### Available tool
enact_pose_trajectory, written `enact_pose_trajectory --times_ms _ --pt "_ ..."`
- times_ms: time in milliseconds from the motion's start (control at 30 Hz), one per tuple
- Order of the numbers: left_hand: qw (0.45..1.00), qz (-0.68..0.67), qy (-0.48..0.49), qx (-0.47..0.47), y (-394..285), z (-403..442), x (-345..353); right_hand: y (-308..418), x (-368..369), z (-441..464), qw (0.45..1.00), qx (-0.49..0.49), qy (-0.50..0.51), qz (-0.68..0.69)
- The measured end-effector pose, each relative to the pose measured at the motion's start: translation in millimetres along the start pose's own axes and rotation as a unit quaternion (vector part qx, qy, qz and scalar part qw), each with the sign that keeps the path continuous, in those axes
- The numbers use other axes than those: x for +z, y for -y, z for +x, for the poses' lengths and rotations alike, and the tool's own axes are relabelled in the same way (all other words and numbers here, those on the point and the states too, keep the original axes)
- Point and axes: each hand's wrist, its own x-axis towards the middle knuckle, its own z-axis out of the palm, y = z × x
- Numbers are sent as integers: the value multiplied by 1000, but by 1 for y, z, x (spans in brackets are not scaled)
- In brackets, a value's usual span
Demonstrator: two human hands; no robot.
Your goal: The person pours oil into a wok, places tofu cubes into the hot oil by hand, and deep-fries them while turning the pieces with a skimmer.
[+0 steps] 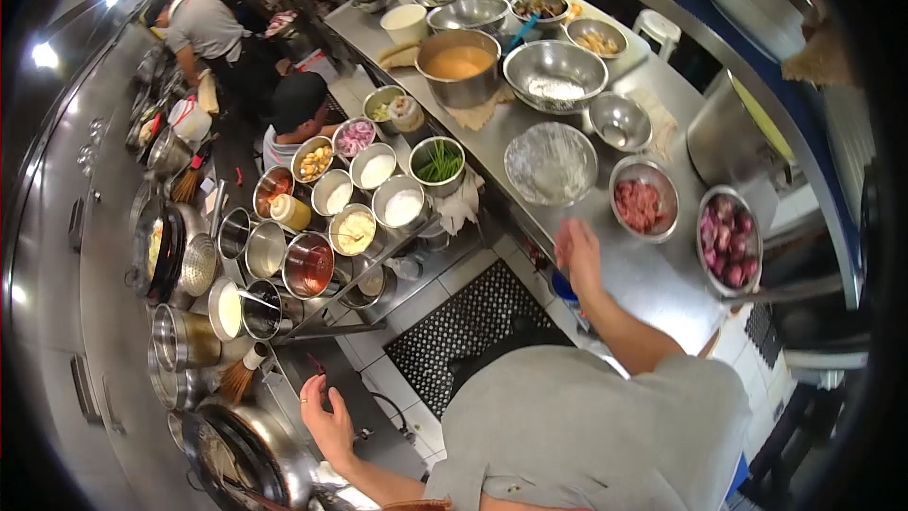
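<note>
My left hand [326, 421] is raised beside the stove, its fingers apart and holding nothing. A brush with a pale handle [253, 357] and a wide pan [274, 440] are near it. My right hand [579, 251] hovers at the edge of the steel table [629, 274], fingers stretched out and somewhat blurred, with nothing visible in them. Just beyond it lies a round metal bowl dusted with white powder [550, 164]. To its right stand a bowl of raw meat [639, 206] and an oval bowl of red onions [729, 244].
A pot of orange liquid [461, 66] and a perforated colander [555, 76] stand farther along the table. Several containers of ingredients fill the rack at left, including chopped greens [438, 164] and red sauce [309, 267]. Two co-workers [203, 28] are at the far left. A black mat [473, 331] covers the floor.
</note>
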Motion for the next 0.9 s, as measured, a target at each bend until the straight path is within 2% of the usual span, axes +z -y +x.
enact_pose_trajectory --times_ms 67,167,267,333,500,567,600,700,767,900 --pt "1000 -15 -6 -6 23 0 -10 21 36 2 992 -23 -86 84" --pt "997 -33 -59 -27 59 3 -22 19 51 26 986 -19 -135 101" --pt "997 -17 -73 -33 79 9 -34 10 57 43 971 -42 -201 123" --pt "997 -33 -65 -31 92 16 -39 2 51 52 965 -12 -197 172" --pt "996 -54 -60 -31 111 34 -36 -2 31 57 972 -10 -169 162" --pt "998 -34 -46 3 120 43 -29 -5 18 60 972 5 -162 167" --pt "997 -65 -33 -29 112 48 -30 -4 14 61 973 10 -164 163" --pt "997 -64 -38 -11 114 61 -22 4 8 61 975 30 -171 138" --pt "998 -54 -24 -5 111 68 -14 23 29 49 988 -35 -136 69" --pt "997 -71 23 0 94 91 8 51 22 56 992 11 -109 64"
